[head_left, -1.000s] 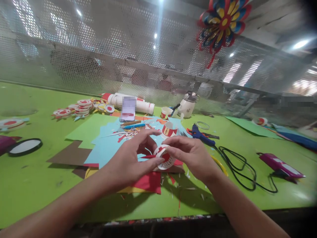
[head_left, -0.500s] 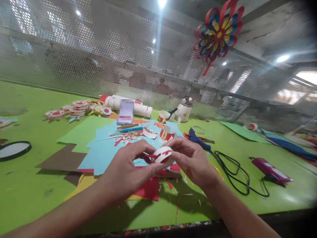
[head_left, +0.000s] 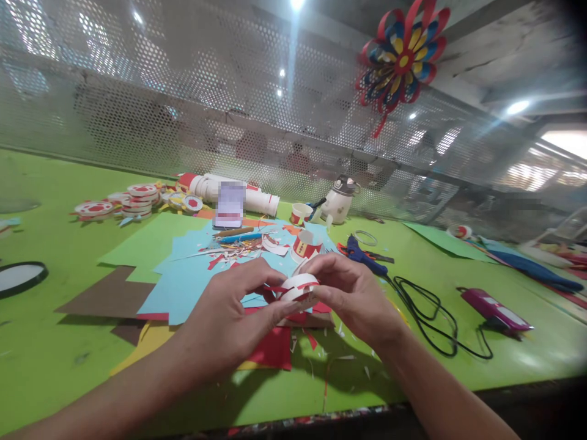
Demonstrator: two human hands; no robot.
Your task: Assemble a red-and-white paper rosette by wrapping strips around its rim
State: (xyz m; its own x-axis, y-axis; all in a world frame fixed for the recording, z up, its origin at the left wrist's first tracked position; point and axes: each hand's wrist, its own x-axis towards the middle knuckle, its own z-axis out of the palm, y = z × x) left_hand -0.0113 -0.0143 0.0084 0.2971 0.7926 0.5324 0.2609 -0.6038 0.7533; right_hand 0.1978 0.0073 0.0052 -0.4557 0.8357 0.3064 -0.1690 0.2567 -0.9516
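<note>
Both my hands meet over the middle of the green table (head_left: 55, 342), just above a pile of coloured paper sheets (head_left: 183, 275). My left hand (head_left: 233, 311) pinches a small white paper ring with red strips (head_left: 297, 287) from the left, thumb and fingers closed on it. From the right, my right hand (head_left: 353, 293) grips the same ring with its fingers curled round the far side. The ring is tilted nearly edge-on to me. Red paper scraps (head_left: 275, 348) lie under the hands.
Finished red-and-white discs (head_left: 137, 198) and a white tube (head_left: 257, 198) lie at the back left. A blue glue gun (head_left: 362, 253) with a black cable (head_left: 431, 318), a purple tool (head_left: 495, 308), a white kettle-like pot (head_left: 339, 198) and small cups (head_left: 306, 244) are to the right. A black-rimmed oval (head_left: 18, 278) is at the left.
The ring has been turned from facing me to nearly edge-on between my fingers. My view has shifted slightly right and up; both hands stay in place.
</note>
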